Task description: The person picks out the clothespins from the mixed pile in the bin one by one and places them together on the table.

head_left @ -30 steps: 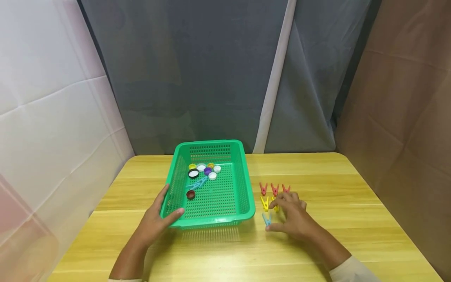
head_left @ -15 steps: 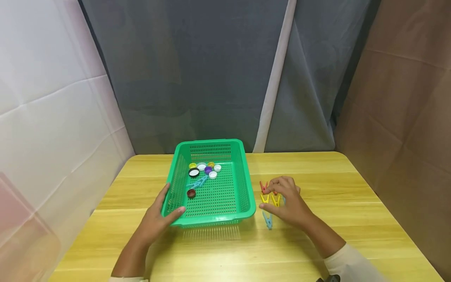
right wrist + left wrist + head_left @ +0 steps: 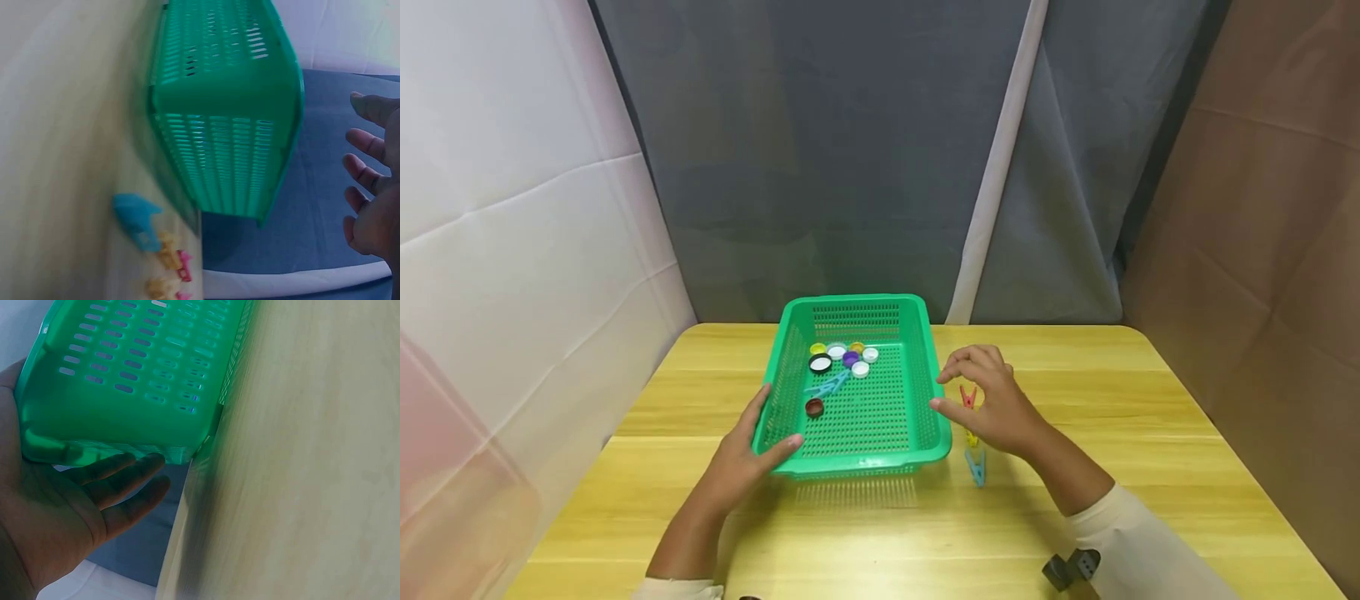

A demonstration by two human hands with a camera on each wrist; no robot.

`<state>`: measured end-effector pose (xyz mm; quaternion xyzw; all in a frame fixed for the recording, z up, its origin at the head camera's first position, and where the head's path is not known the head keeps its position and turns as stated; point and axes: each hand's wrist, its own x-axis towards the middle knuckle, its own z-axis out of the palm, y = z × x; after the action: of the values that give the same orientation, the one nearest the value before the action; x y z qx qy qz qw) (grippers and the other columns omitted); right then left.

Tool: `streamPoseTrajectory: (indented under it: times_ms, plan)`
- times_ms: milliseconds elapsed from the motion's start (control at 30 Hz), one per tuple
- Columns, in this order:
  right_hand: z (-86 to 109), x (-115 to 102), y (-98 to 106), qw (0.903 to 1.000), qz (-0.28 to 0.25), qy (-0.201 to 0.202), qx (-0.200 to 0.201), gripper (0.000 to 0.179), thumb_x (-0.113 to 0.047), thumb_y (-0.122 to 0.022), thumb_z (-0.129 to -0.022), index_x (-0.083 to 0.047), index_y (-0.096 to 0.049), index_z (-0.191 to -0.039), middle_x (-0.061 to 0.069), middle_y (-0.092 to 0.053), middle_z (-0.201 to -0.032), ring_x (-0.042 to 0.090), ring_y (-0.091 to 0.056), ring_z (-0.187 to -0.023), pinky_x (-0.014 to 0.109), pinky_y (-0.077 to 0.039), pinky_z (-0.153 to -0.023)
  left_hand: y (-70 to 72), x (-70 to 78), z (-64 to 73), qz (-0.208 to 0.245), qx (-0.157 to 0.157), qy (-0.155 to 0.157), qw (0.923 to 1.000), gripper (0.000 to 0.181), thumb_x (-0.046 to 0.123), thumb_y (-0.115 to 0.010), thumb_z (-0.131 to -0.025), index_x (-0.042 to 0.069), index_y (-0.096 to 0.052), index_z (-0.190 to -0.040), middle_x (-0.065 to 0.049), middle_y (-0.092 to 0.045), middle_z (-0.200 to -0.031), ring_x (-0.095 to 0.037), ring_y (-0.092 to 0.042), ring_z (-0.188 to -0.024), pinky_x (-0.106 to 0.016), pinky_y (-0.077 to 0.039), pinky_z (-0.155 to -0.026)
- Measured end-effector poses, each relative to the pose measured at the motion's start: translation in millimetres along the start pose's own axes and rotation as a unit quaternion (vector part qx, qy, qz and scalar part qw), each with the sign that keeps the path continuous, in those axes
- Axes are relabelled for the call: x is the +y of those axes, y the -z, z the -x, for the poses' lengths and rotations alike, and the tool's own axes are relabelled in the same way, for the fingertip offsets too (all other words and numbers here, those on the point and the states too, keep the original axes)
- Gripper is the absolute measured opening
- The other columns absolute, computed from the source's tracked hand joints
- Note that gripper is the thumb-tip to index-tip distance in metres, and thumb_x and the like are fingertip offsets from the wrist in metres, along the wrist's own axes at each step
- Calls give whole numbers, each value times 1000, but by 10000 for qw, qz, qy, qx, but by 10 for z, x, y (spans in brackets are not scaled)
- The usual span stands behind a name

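Observation:
A green plastic basket (image 3: 850, 462) stands on the table. My left hand (image 3: 736, 471) grips its near left corner, thumb over the rim and fingers along the outside. Inside lie a light blue clothespin (image 3: 827, 385), a brown bottle cap (image 3: 814, 407), a purple cap (image 3: 850, 359), a black-rimmed cap (image 3: 820, 364) and several other caps. At the basket's right rim hovers my right hand (image 3: 992, 408), fingers spread and holding nothing. Beneath and beside it a red clothespin (image 3: 968, 396), a yellow clothespin (image 3: 972, 438) and a blue clothespin (image 3: 976, 468) show; the hand hides others.
The wooden table (image 3: 1150, 467) stretches to both sides of the basket. A grey curtain (image 3: 865, 150) hangs behind it, with white cloth (image 3: 535, 250) on the left and brown cloth (image 3: 1262, 250) on the right. A dark device (image 3: 1071, 568) sits by the right sleeve.
From over the clothespins, my right hand has moved left and away to the basket's right rim. The left hand keeps its place on the corner. The head view has shifted slightly.

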<state>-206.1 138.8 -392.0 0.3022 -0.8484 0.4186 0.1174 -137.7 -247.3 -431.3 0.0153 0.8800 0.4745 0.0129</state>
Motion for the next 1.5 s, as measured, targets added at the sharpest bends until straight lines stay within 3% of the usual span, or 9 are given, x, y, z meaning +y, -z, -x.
streamPoseTrajectory:
  times_ms: [167, 367, 500, 667, 833, 1000, 1133, 1300, 1500]
  plan:
    - [-179, -107, 43, 9999, -104, -69, -78, 22, -18, -84, -96, -13, -77, -117, 10, -65, -140, 36, -47, -142, 76, -34, -115, 13, 2, -19, 6, -2, -83, 10000, 103, 43, -71, -104, 24, -2, -178, -33, -32, -174, -59, -51, -147, -73, -47, -114]
    - [-373, -232, 37, 9977, -570, -350, -105, 26, -20, -79, -100, -13, -75, -125, 12, -62, -148, 36, -50, -145, 69, -42, -113, 17, -3, -32, -17, -43, -19, 10000, 105, 42, -72, -104, 23, -1, -178, -32, -30, -175, -61, -48, -149, -73, -47, -114]
    - [-550, -303, -26, 9963, -749, -383, -191, 27, -23, -77, -102, -13, -74, -127, 9, -64, -141, 32, -56, -138, 64, -45, -109, 19, -2, -31, -37, -42, 27, 10000, 105, 43, -72, -104, 23, 0, -178, -32, -27, -176, -61, -46, -151, -74, -46, -115]
    - [-830, -333, -137, 9935, -939, -468, -447, 29, -24, -75, -104, -11, -73, -130, 8, -66, -135, 33, -60, -129, 58, -50, -106, 33, -5, -21, -69, -33, 13, 10000, 105, 44, -71, -104, 23, 0, -178, -32, -28, -176, -62, -46, -151, -74, -47, -114]
    - [-1109, -362, -260, 9873, -1149, -754, -796, 32, -27, -75, -106, -9, -72, -132, 10, -67, -140, 34, -63, -128, 55, -54, -107, 38, -9, -15, -64, -19, 32, 10000, 105, 44, -71, -104, 23, 0, -178, -32, -27, -177, -62, -45, -151, -74, -46, -115]
    - [-1311, -346, -386, 9817, -1161, -1034, -1096, 34, -30, -73, -107, -8, -72, -133, 12, -66, -144, 33, -65, -127, 48, -59, -100, 14, -27, -13, 18, 7, 72, 10000, 104, 45, -72, -104, 25, -1, -178, -30, -28, -177, -61, -45, -152, -74, -45, -116]
    - [-1406, -348, -481, 9761, -1161, -1258, -1338, 36, -30, -73, -107, -8, -71, -136, 14, -67, -144, 33, -67, -127, 45, -59, -100, 1, -32, -4, 48, -7, 113, 9999, 103, 45, -71, -104, 25, -2, -178, -31, -30, -176, -60, -46, -151, -74, -46, -115]
    - [-1547, -354, -601, 9679, -1180, -1531, -1608, 39, -36, -72, -107, -10, -71, -137, 11, -66, -141, 33, -64, -132, 52, -55, -108, 8, -16, -5, 13, 25, 91, 10000, 101, 46, -70, -105, 26, -2, -178, -31, -31, -175, -60, -47, -150, -74, -46, -115]
    - [-1660, -312, -758, 9437, -1223, -2001, -2335, 47, -39, -68, -109, -10, -63, -146, 13, -64, -149, 36, -63, -139, 56, -52, -116, -11, -15, 0, 43, 11, 38, 10000, 102, 45, -70, -105, 24, -3, -178, -31, -30, -176, -59, -46, -152, -73, -45, -117]
